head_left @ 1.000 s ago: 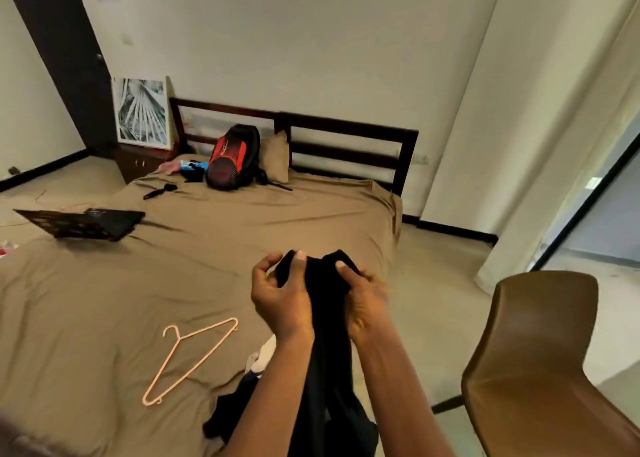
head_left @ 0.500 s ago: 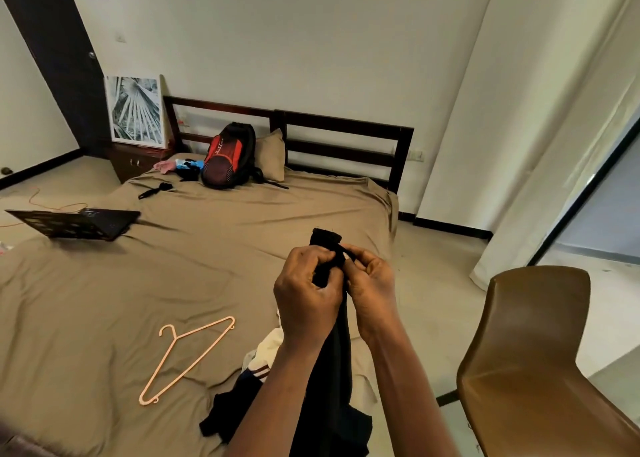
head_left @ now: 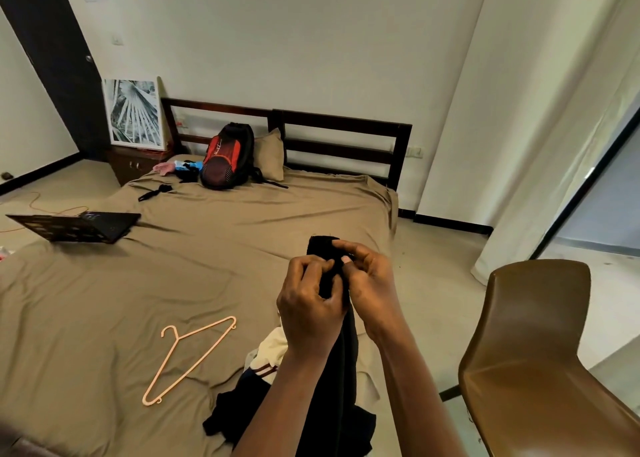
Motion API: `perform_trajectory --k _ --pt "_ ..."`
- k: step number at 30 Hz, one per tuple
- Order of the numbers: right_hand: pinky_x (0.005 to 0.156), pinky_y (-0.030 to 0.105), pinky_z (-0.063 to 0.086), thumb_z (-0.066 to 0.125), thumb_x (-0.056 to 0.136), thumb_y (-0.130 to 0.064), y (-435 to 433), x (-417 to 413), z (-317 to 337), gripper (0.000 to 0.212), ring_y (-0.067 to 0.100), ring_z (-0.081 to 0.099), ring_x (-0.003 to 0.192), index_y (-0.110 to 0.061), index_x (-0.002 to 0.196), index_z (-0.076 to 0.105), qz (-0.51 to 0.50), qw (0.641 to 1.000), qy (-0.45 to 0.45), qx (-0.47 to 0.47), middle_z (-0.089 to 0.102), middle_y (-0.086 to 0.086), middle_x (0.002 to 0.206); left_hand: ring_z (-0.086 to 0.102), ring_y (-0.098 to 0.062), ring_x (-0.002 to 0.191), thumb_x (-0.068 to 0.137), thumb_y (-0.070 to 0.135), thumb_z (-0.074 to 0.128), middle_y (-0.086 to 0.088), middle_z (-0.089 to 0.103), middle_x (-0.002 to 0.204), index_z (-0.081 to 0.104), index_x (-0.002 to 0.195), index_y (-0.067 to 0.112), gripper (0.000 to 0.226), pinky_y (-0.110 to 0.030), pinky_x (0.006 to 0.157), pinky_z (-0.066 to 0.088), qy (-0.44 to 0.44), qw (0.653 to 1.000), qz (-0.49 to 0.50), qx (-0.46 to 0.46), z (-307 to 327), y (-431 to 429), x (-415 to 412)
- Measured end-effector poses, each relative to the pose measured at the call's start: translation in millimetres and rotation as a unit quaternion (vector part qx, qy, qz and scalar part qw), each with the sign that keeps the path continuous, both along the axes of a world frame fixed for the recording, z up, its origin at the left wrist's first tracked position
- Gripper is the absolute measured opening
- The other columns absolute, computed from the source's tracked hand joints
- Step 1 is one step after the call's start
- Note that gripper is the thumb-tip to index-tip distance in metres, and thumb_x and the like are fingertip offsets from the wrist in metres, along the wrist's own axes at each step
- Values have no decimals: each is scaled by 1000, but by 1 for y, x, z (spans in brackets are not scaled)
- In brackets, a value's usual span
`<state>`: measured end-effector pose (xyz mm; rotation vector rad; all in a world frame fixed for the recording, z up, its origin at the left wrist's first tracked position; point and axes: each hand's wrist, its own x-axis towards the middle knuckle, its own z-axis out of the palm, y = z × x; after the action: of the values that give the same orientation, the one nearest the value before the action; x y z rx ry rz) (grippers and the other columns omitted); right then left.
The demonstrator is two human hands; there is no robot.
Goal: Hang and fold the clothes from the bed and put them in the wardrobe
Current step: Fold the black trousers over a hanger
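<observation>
Both hands are up in front of the person at the near corner of the bed (head_left: 207, 266). The left grip (head_left: 308, 301) is curled round a bunched black garment (head_left: 343, 387) and the right grip (head_left: 367, 283) pinches its top edge with fingertips and thumb. The cloth hangs between the forearms as 1 narrow rope, and its lower end lies on a small pile of clothes (head_left: 273, 349) at the bed's edge. The weak spot, I'd say, is that fingertip pinch: it has little fabric, so if the left grip loosens to spread the garment, the weight could pull the edge free and drop it onto the pile or off the corner to the floor. Because the tail rests on the pile, lifting higher may also drag the cream striped piece along. The pink hanger (head_left: 194, 362) lies flat on the sheet well apart to the left, so reaching it likely leaves 1 hand to carry the garment, which could twist. The brown chair (head_left: 540, 352) stands near on the right and could catch an elbow. As for containers, the red and black backpack (head_left: 227, 160) leans at the headboard beside a pillow, and I can't see inside it. The nightstand (head_left: 135, 166) appears shut, and no wardrobe is in view.
</observation>
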<state>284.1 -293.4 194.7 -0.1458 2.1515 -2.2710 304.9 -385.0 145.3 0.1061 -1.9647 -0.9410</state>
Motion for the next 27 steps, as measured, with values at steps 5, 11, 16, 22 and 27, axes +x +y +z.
perform_trajectory --k 5,11,16,22,27 --pt "101 37 57 56 103 -5 4 -1 1 29 13 72 111 -15 128 69 28 999 20 30 76 3 116 64 -11 86 92 19 69 2 63 104 78 100 11 14 -20 73 52 -7 997 -69 -26 3 -7 4" --pt "79 40 57 37 107 -1 20 -4 1 36 17 67 88 -26 119 62 32 993 72 84 70 4 102 56 -17 128 90 38 67 7 58 130 71 123 22 37 -33 103 49 -31 987 -155 36 25 -36 3" --pt "69 31 52 38 108 0 29 -4 15 29 17 63 80 -20 124 52 144 982 85 90 64 8 96 69 -4 98 80 71 74 15 72 103 66 122 35 55 -37 84 57 -204 949 -241 -12 24 -48 3" --pt "76 35 52 50 104 -4 16 -11 -2 22 12 62 85 -21 118 51 14 977 139 159 62 -1 99 70 -3 73 79 63 78 13 73 79 77 96 32 35 -36 66 58 -233 951 -197 -50 43 -59 5" --pt "81 45 57 53 93 -71 -8 1 15 53 23 68 87 -20 103 63 -47 951 -25 305 70 -1 93 66 -25 83 88 46 73 -2 70 91 76 98 22 27 -37 69 51 -206 971 34 -115 50 -54 0"
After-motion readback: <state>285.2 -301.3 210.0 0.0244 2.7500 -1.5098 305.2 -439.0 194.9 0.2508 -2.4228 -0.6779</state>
